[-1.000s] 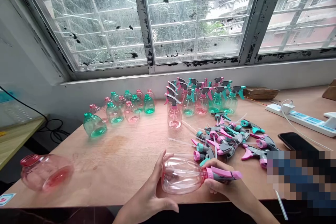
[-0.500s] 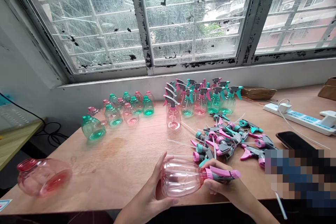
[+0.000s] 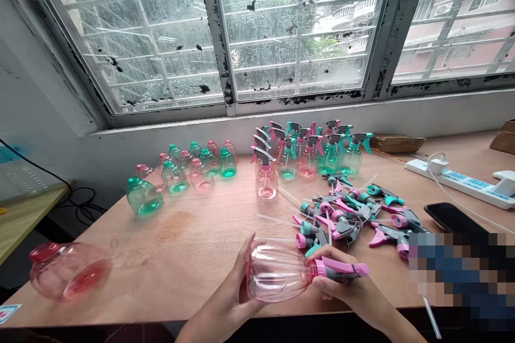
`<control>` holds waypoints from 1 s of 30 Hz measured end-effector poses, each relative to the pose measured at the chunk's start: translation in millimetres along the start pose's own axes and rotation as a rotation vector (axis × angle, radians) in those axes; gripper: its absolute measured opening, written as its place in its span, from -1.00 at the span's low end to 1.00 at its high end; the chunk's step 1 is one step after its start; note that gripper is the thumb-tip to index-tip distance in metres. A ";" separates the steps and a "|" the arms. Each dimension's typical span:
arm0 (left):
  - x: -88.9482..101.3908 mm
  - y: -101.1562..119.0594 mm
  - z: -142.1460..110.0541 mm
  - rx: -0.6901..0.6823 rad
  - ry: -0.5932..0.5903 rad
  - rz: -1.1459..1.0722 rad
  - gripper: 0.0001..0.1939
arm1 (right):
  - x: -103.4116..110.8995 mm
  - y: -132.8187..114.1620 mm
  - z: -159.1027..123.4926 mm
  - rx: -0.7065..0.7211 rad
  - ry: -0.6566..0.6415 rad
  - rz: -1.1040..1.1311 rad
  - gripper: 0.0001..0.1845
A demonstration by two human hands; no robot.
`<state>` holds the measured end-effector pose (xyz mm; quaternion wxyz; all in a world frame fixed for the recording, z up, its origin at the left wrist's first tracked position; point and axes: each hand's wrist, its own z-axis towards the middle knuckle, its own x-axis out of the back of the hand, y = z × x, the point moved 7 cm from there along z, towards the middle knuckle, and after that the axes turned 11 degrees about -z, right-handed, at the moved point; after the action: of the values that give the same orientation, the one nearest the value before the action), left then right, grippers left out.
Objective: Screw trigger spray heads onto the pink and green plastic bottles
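A clear pink spray bottle (image 3: 277,273) lies sideways near the table's front edge, held between both hands. My left hand (image 3: 229,300) is wrapped round its base. My right hand (image 3: 341,289) is closed on the pink and grey trigger head (image 3: 341,268) sitting on the bottle's neck. Just behind lies a pile of loose trigger heads (image 3: 350,211) in pink, teal and grey.
Finished spray bottles (image 3: 314,153) stand at the back centre, capless pink and green bottles (image 3: 193,169) at the back left. A pink bottle (image 3: 68,270) lies at the table's left corner. A power strip (image 3: 462,179) and a phone (image 3: 453,217) lie right.
The bottle has turned slightly in my hands; its ribbed side now faces up. Both hands stay where they were.
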<state>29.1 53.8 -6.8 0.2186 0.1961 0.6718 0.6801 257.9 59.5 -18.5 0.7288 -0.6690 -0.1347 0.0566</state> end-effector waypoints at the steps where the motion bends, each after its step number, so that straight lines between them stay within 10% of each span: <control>1: 1.0 -0.5 0.1 -0.009 0.005 0.013 -0.07 | 0.1 0.1 -0.1 0.000 0.003 -0.008 -0.70; 9: 2.1 -5.3 0.0 0.022 0.044 -0.040 0.26 | 0.8 0.6 0.6 -0.003 0.024 -0.094 -0.68; 30: -1.5 3.9 -1.7 -0.050 -0.001 -0.012 0.09 | -0.1 1.6 0.3 -0.012 0.002 -0.033 -0.64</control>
<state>29.3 51.5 -2.9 0.2281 0.1869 0.6555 0.6953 257.9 59.9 -20.1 0.7257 -0.6711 -0.1454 0.0431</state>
